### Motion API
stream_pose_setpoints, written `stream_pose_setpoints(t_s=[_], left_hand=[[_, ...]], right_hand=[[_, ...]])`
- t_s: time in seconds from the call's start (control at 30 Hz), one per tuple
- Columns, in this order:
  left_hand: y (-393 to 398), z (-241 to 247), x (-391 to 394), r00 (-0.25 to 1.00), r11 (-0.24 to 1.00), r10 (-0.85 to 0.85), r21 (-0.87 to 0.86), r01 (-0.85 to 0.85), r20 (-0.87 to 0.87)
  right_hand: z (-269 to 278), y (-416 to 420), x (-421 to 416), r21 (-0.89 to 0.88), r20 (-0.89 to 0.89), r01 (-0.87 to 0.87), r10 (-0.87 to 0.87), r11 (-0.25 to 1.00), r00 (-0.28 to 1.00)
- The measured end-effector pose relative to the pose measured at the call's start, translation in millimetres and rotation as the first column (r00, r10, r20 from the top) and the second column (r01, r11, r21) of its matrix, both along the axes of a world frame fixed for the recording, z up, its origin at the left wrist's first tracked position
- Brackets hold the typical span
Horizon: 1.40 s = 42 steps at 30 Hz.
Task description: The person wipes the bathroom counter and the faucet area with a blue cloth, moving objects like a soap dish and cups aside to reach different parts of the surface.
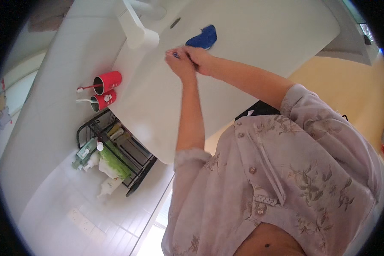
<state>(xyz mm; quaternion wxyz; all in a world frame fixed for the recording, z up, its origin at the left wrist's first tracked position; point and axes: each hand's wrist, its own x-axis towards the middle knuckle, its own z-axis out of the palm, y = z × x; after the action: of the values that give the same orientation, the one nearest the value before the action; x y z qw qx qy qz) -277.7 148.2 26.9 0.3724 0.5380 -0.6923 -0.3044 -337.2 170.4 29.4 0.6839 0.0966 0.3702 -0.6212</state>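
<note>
Over a white washbasin, my left hand and my right hand are pressed together, slightly blurred. A small bit of blue fabric shows between the fingers; most of it is hidden in the hands. Just beyond them, a dark blue cloth piece, perhaps a sock, lies crumpled in the basin, apart from the visible bit in my hands. The white faucet reaches over the basin to the left of my hands. No water stream can be made out.
Two red cups with toothbrushes rest at the basin's left edge. Below them is a black wire rack with bottles and a green pack. A slot-shaped overflow opening lies near the faucet.
</note>
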Motion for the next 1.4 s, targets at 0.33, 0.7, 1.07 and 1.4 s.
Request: stream_pose_setpoints(t_s=[0.33, 0.7, 1.07, 1.4], left_hand=[[-40.2, -47.8, 54.3, 0.663, 0.682, 0.421, 0.698, 0.218, -0.619], [1.6, -21.6, 41.6, 0.358, 0.590, 0.470, 0.589, 0.553, -0.807], [19.5, 23.5, 24.4, 0.858, 0.838, -0.508, -0.275, 0.471, -0.080], [-23.5, 42.9, 10.7, 0.622, 0.800, 0.349, 0.568, 0.192, -0.701]], right_hand=[[41.4, 35.1, 8.0, -0.034, -0.251, -0.395, 0.375, 0.918, 0.893], [7.7, 44.8, -8.8, -0.019, -0.209, -0.455, 0.442, 0.890, 0.872], [-37.3, -8.2, 12.8, -0.422, 0.406, -0.085, 0.272, 0.903, 0.872], [-7.6, -36.4, 40.3, 0.116, -0.797, 0.155, -0.001, 0.981, 0.605]])
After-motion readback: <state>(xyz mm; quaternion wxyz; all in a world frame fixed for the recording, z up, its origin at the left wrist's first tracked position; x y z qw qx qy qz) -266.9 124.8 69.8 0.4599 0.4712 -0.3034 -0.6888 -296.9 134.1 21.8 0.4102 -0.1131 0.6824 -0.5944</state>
